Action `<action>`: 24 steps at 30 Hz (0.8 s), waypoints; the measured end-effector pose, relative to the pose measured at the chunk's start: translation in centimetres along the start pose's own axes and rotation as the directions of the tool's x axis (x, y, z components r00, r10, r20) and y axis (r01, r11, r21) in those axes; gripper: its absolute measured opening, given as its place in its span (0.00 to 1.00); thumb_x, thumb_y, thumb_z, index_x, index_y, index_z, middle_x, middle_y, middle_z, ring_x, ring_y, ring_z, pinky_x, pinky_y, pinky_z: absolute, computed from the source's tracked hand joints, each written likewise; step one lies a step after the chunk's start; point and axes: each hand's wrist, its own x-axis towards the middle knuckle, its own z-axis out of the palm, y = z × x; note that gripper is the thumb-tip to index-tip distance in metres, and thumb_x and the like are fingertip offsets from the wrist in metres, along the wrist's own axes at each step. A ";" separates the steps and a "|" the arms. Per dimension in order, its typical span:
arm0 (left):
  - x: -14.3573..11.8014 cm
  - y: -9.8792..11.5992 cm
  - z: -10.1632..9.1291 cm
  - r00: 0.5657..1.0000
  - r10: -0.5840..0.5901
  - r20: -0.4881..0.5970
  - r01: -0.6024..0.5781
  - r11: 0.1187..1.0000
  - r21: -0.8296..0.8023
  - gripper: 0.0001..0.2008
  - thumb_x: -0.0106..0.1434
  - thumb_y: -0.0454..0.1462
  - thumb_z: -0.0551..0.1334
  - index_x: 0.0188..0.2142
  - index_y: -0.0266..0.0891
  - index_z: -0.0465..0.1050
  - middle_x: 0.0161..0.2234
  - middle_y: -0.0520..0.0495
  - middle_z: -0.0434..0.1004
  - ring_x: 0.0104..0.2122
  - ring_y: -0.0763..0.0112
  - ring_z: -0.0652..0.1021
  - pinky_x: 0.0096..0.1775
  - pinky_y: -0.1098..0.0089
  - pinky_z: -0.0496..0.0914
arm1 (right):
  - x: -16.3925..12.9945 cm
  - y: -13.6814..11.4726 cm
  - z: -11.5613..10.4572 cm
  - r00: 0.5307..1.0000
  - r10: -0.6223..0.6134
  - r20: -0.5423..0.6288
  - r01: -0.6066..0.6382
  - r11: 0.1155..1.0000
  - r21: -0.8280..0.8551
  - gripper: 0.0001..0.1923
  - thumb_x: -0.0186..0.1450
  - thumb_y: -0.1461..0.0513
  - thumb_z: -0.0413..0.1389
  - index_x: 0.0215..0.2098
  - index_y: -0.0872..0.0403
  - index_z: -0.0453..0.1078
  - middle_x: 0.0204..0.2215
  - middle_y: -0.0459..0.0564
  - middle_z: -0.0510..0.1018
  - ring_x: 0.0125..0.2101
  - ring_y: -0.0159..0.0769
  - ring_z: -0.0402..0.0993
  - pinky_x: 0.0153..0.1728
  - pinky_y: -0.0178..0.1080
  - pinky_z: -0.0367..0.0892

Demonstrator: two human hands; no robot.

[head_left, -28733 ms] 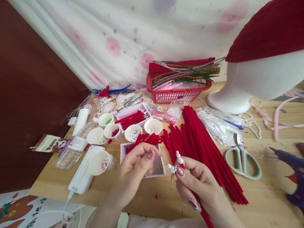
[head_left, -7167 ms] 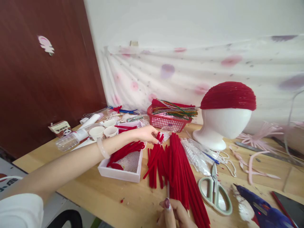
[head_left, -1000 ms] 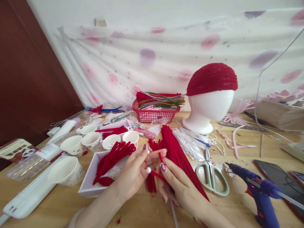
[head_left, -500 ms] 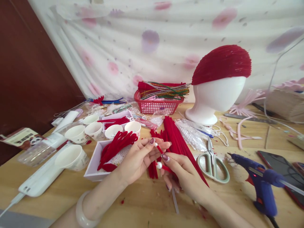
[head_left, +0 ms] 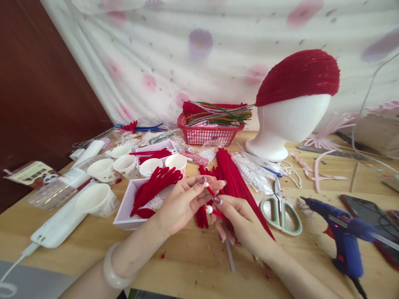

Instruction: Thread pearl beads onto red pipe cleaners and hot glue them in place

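Pinching a short red pipe cleaner point(head_left: 211, 192) at frame centre, the left hand point(head_left: 183, 203) steadies its upper end while the right hand point(head_left: 241, 222) grips lower down beside a white pearl bead point(head_left: 208, 209), both grips clenched on it. They work just above the bench point(head_left: 193, 261), close to the red pipe cleaner pile point(head_left: 237, 182) and white tray point(head_left: 124, 211), keeping supplies within reach.

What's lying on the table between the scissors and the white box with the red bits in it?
In the head view, between the scissors and box lie a pile of red pipe cleaners and both hands.
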 end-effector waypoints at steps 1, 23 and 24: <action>0.0 0.0 0.0 1.000 0.008 0.003 -0.008 1.000 0.010 0.05 0.63 0.36 0.73 0.36 0.37 0.82 0.36 0.44 0.89 0.44 0.61 0.86 0.50 0.66 0.77 | 0.0 0.0 0.0 1.000 0.000 -0.001 0.000 1.000 0.003 0.24 0.73 0.46 0.52 0.26 0.52 0.68 0.13 0.39 0.69 0.11 0.25 0.54 0.12 0.31 0.46; 6.0 9.2 -4.4 0.991 0.123 -0.053 0.031 0.170 0.985 0.14 0.70 0.42 0.65 0.53 0.38 0.75 0.54 0.42 0.78 0.49 0.57 0.80 0.50 0.52 0.77 | 0.8 0.6 0.0 0.999 0.039 -0.009 -0.035 0.957 0.288 0.28 0.59 0.39 0.67 0.35 0.53 0.70 0.20 0.34 0.54 0.19 0.25 0.42 0.19 0.33 0.39; 6.8 9.2 -4.5 0.995 0.078 -0.064 0.056 0.102 0.993 0.17 0.70 0.42 0.66 0.55 0.38 0.74 0.55 0.42 0.77 0.49 0.55 0.80 0.48 0.52 0.78 | 0.8 0.6 0.0 0.999 0.036 -0.009 -0.032 0.957 0.288 0.27 0.59 0.39 0.67 0.34 0.53 0.70 0.20 0.34 0.54 0.19 0.25 0.42 0.19 0.33 0.38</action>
